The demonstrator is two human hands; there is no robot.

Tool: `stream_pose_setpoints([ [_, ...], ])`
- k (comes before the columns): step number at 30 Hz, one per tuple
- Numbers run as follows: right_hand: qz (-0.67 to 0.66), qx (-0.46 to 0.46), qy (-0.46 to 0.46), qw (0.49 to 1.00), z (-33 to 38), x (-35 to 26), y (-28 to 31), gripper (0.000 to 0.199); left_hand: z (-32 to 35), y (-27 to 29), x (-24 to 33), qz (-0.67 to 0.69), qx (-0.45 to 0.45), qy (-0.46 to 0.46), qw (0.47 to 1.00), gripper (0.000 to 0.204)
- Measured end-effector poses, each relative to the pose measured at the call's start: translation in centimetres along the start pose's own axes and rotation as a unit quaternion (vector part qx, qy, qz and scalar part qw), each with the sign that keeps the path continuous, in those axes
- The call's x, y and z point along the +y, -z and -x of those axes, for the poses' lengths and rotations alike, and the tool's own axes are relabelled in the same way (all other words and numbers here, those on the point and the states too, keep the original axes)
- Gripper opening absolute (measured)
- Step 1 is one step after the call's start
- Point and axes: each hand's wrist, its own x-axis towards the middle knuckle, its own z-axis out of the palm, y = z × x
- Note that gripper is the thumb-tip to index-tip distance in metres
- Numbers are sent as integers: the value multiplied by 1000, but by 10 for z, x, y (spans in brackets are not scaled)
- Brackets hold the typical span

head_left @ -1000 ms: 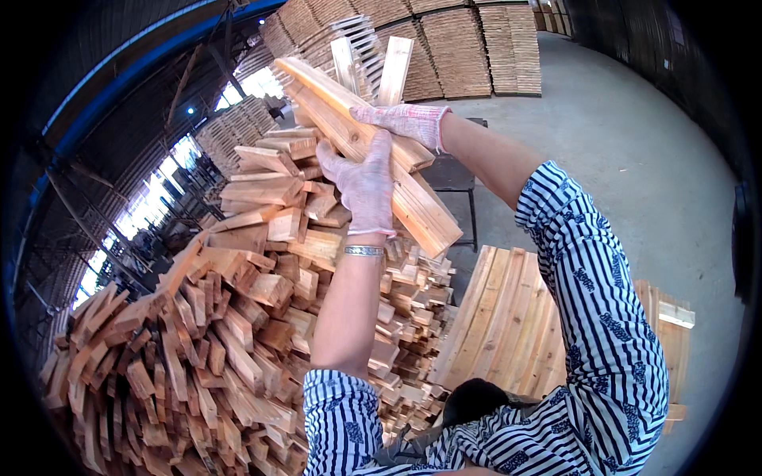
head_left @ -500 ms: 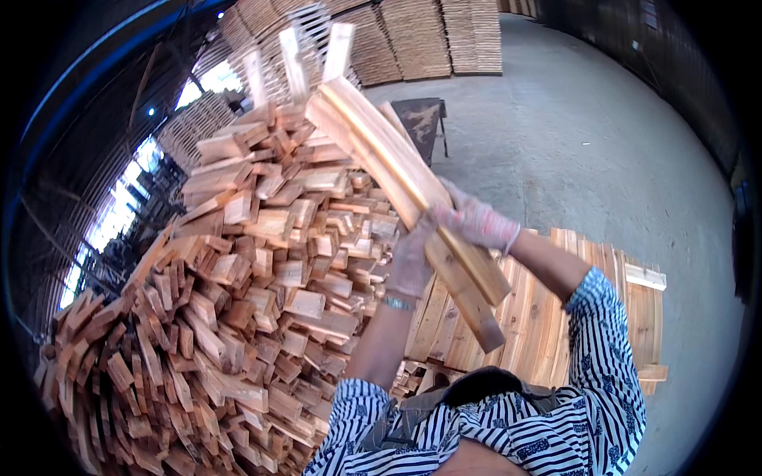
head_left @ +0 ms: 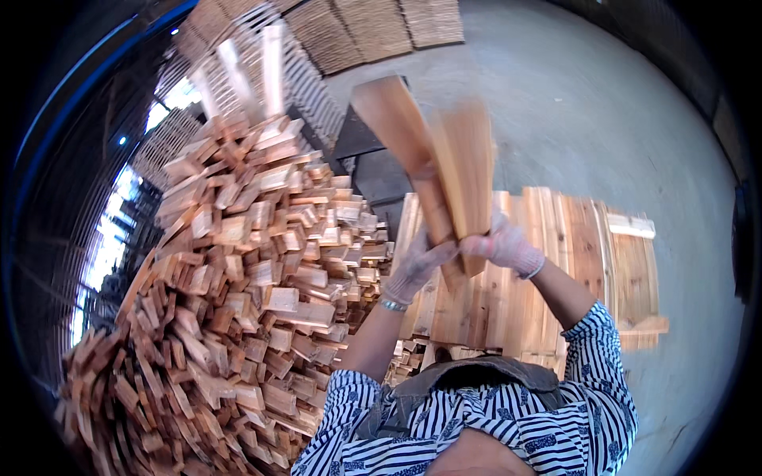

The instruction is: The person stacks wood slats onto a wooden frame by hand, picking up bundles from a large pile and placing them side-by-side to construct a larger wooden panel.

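Two wooden boards spread in a V in front of me, their far ends apart and their near ends close together. My gloved left hand is closed on the near part of the left board. Around the right board, low on its edge, my gloved right hand is closed. Both boards are smeared by motion toward their far ends. Beneath them lies a stack of boards set side by side, reaching to my right.
A tall heap of loose wooden pieces fills my left side. Upright pale slats rise at its far end, near a dark metal table. Stacked lumber stands far off on the grey concrete floor.
The boards, together and slanting far left before, now point more straight ahead and fan apart. My hands have separated, one on each board. The whole view has turned somewhat.
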Motion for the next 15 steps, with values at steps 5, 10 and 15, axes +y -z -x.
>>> stream_pose_setpoints([
  [5, 84, -6, -41, 996, 38, 46, -8, 118, 5, 1, -49, -120, 49, -55, 990, 78],
  [10, 85, 34, -37, 995, 40, 30, 4, 109, -22, -19, -38, 71, 62, -90, 991, 71],
  [15, 189, 97, -16, 977, 61, -9, 27, 107, -57, -73, -24, 63, 59, -86, 993, 66],
])
